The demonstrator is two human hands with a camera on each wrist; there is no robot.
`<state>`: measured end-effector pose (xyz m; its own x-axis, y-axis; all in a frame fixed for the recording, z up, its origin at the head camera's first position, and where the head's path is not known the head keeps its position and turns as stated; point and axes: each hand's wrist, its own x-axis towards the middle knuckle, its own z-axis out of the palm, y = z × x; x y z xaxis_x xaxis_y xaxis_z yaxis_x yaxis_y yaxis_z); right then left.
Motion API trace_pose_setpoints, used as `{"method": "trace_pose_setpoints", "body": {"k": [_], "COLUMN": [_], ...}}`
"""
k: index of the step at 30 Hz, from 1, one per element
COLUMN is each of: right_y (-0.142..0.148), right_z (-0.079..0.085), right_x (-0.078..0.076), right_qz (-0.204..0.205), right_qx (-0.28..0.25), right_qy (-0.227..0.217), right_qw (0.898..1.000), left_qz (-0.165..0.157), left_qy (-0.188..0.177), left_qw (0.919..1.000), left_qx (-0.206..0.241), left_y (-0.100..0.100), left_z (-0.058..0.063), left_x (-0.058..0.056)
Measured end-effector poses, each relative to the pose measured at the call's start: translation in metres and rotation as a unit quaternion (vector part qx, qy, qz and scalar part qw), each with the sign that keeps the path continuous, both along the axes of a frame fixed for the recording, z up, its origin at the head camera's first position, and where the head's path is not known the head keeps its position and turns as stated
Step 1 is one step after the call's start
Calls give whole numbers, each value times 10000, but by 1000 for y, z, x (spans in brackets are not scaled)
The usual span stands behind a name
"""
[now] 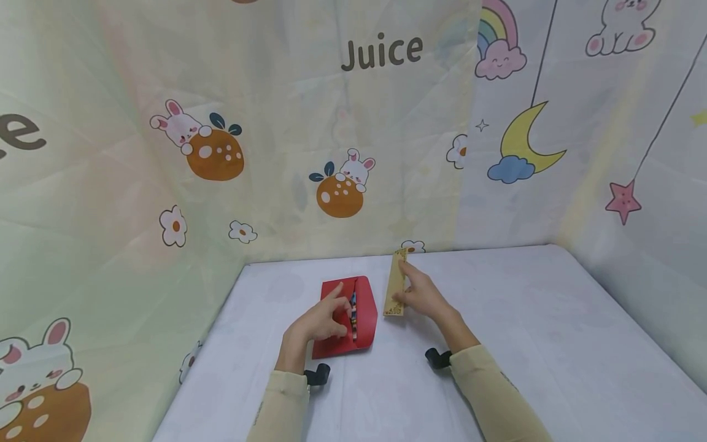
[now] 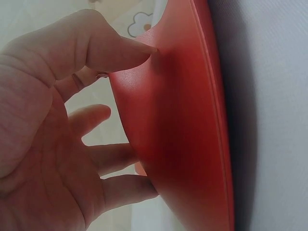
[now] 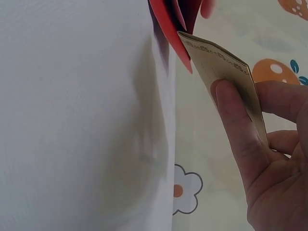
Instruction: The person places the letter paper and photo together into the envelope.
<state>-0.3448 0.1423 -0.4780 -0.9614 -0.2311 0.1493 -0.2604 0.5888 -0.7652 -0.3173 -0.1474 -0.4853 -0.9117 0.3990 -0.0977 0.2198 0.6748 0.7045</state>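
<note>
A red envelope [image 1: 367, 310] lies near the middle of the table, its flap unfolded to the right and its mouth gaping. A multicoloured pattern [image 1: 354, 298] shows in the slit. My left hand [image 1: 321, 320] grips the envelope at its mouth; in the left wrist view the thumb presses the red paper [image 2: 187, 120], with other fingertips along the edge. Just to the right, my right hand [image 1: 425, 294] pinches a folded tan paper [image 1: 394, 285] with an ornamental border between thumb and fingers. The right wrist view has one end of this paper [image 3: 211, 62] overlapping the red flap.
A white cloth covers the table [image 1: 497, 344]. Its back edge meets a hanging cartoon-printed curtain [image 1: 287, 153], which also runs along the left and right sides. A small black camera mount [image 1: 317, 374] sits at the left wrist, another black mount [image 1: 438, 358] at the right.
</note>
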Motion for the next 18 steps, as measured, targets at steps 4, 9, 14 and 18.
{"method": "trace_pose_setpoints", "body": {"k": [4,9,14,18], "right_y": [-1,-1,-3,-5], "right_z": [1,2,2,2], "right_x": [1,2,4,4], "right_qz": [62,161,229,288], "right_qx": [-27,-6,-100,-143], "right_qy": [70,135,76,73], "right_qw": [10000,9998,9997,9995], "left_qz": [9,-34,-91,-53], "left_qy": [0,37,51,31], "left_qw": [10000,10000,9999,10000], "left_qx": [1,15,36,10], "left_y": [0,1,1,1], "left_z": [-1,-1,0,0], "left_x": [0,0,1,1]}}
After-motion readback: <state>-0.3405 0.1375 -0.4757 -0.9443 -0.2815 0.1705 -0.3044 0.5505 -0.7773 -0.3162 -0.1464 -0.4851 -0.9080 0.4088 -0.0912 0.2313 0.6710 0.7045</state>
